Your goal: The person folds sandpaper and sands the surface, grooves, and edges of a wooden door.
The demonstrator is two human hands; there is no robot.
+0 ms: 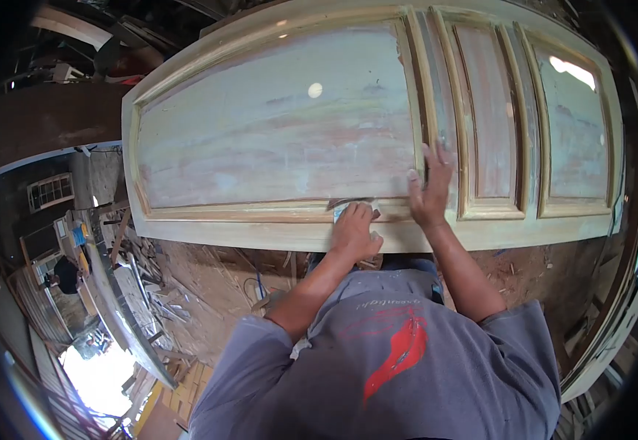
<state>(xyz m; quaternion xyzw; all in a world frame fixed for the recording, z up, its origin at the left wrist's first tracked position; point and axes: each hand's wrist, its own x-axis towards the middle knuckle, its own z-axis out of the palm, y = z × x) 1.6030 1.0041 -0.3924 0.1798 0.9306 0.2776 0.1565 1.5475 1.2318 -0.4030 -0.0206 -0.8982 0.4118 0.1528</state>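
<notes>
A pale panelled wooden door (pixel 165 229) lies in front of me, with raised moulding around its panels and patchy whitish and reddish surfaces. My left hand (pixel 355 231) is closed on a small dark sheet that looks like sandpaper (pixel 347 202), pressed against the moulding at the door's near edge. Part of the sheet is hidden under my fingers. To its right, my right hand (pixel 434 189) rests with fingers spread at the corner of the large panel, beside the upright moulding. Nothing shows in that hand.
Wood scraps (pixel 154 282) litter the floor at the left. Beyond them stand long boards (pixel 117 293) and a bright opening (pixel 99 374). A dark brown surface (pixel 55 121) is at the upper left. Long pale boards (pixel 620 345) stand at the right. Another person (pixel 66 275) is far left.
</notes>
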